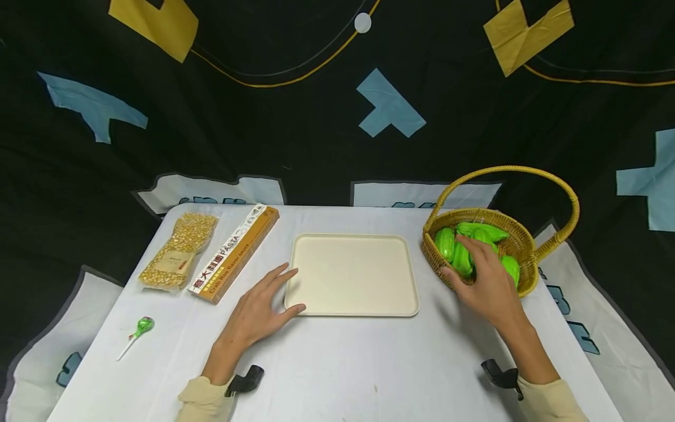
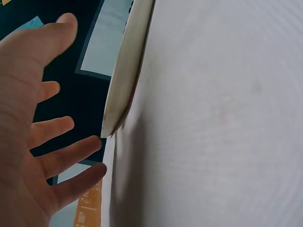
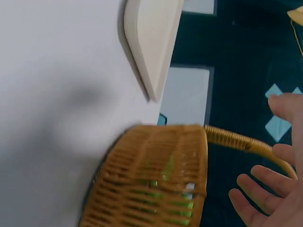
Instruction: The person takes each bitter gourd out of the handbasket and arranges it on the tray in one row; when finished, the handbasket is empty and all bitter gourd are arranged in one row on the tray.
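Observation:
A cream rectangular tray (image 1: 354, 274) lies mid-table. My left hand (image 1: 257, 312) is at its left edge, fingers spread and thumb near the front-left corner; in the left wrist view the fingertips are close to the tray's side (image 2: 125, 71) and grip nothing. At the right stands a woven basket (image 1: 433, 255) with a tall arched handle (image 1: 510, 169), holding several bright green, ridged, pepper-like pieces (image 1: 445, 242). Over its near rim reaches my right hand (image 1: 489, 288), fingers loosely extended above the green pieces. In the right wrist view that hand (image 3: 272, 189) holds nothing.
Left of the tray lie a long pasta box (image 1: 234, 253) and a clear bag of yellow kernels (image 1: 179, 249). A lollipop with a green wrapper (image 1: 142, 326) is near the table's left edge. Behind the table hangs a dark cloth (image 1: 295, 140) with coloured shapes.

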The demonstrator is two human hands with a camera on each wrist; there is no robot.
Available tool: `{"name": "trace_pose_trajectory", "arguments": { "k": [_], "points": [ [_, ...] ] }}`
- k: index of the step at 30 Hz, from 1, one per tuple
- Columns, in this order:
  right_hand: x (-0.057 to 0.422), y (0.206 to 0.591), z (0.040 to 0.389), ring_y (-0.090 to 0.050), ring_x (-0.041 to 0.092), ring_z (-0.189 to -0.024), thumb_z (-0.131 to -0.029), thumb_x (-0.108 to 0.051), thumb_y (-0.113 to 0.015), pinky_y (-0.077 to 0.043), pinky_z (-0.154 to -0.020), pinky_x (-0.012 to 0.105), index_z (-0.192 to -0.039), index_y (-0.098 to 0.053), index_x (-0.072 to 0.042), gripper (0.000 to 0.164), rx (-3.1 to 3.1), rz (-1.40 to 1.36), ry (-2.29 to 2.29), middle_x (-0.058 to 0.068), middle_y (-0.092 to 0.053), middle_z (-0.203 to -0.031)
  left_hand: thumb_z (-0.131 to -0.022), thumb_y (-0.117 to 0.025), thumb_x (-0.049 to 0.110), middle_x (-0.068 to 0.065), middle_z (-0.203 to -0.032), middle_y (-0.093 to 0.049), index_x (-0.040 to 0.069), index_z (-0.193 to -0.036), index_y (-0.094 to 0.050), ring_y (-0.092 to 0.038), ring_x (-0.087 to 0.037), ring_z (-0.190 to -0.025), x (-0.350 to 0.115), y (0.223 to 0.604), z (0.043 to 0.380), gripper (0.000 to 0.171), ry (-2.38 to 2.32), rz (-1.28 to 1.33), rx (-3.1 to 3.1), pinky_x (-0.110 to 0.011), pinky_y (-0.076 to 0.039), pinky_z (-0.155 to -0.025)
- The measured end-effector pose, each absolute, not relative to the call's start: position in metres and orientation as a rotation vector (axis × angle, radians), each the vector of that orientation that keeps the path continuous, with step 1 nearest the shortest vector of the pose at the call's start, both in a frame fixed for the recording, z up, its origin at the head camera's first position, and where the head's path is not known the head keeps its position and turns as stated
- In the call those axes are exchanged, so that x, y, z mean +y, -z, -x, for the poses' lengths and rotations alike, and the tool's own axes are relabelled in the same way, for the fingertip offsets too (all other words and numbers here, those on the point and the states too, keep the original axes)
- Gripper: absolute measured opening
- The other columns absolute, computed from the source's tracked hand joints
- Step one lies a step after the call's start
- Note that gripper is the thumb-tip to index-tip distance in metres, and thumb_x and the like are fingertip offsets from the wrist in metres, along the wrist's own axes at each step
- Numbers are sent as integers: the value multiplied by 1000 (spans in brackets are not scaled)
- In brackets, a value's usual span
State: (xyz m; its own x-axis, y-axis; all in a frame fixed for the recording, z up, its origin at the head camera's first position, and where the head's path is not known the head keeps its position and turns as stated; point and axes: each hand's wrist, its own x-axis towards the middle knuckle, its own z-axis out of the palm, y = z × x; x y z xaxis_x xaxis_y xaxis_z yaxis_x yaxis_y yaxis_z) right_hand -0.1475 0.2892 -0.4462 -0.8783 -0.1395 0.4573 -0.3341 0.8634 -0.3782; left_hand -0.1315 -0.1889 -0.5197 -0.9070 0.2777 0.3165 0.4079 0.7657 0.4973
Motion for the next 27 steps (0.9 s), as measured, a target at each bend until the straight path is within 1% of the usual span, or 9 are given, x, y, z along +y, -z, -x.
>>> {"name": "trace_pose_trajectory", "arguments": {
  "k": [5, 8, 12, 18, 21, 25, 27],
  "points": [
    [305, 441, 151, -55, 51, -132, -92, -16, -85, -50, -100, 76, -153, -54, -3, 70, -2633, -281, -690, 29, -55, -146, -91, -85, 52, -4, -165, -50, 27, -154, -59, -57, -33, -144, -192, 524, 132, 73, 854, 580, -2775, -57, -58, -104],
    [313, 439, 156, -54, 50, -131, -95, -17, -81, -50, -99, 75, -152, -54, -1, 65, -2649, -224, -716, 30, -55, -145, -91, -86, 49, -5, -165, -51, 26, -154, -60, -56, -32, -145, -193, 524, 133, 72, 852, 610, -2792, -57, -56, -107],
    [322, 438, 163, -54, 51, -128, -100, -21, -75, -51, -95, 72, -153, -52, 0, 62, -2688, -150, -707, 32, -53, -145, -91, -87, 46, -6, -164, -52, 24, -152, -62, -54, -32, -146, -196, 526, 134, 70, 842, 640, -2808, -56, -54, -111],
    [332, 439, 174, -55, 49, -118, -102, -22, -74, -52, -85, 66, -154, -50, 2, 63, -2730, -134, -707, 35, -51, -145, -91, -88, 42, -6, -161, -55, 20, -145, -68, -55, -32, -145, -199, 530, 134, 61, 826, 674, -2804, -55, -51, -115],
    [336, 439, 179, -54, 52, -123, -102, -23, -74, -51, -90, 70, -154, -50, 3, 63, -2758, -131, -706, 36, -50, -145, -90, -89, 41, -6, -160, -56, 18, -142, -70, -56, -32, -145, -200, 531, 134, 59, 819, 672, -2809, -54, -50, -116],
    [341, 440, 186, -48, 58, -133, -103, -24, -72, -44, -103, 79, -154, -50, 4, 63, -2800, -100, -696, 38, -48, -147, -90, -89, 41, -6, -160, -56, 17, -138, -73, -56, -32, -144, -200, 532, 134, 56, 829, 668, -2812, -54, -50, -116],
    [343, 440, 189, -47, 60, -134, -104, -26, -71, -43, -105, 81, -155, -48, 3, 64, -2831, -68, -693, 39, -46, -149, -90, -89, 40, -6, -160, -56, 17, -137, -73, -55, -32, -145, -200, 532, 134, 54, 842, 667, -2811, -54, -50, -116]
  ]
}}
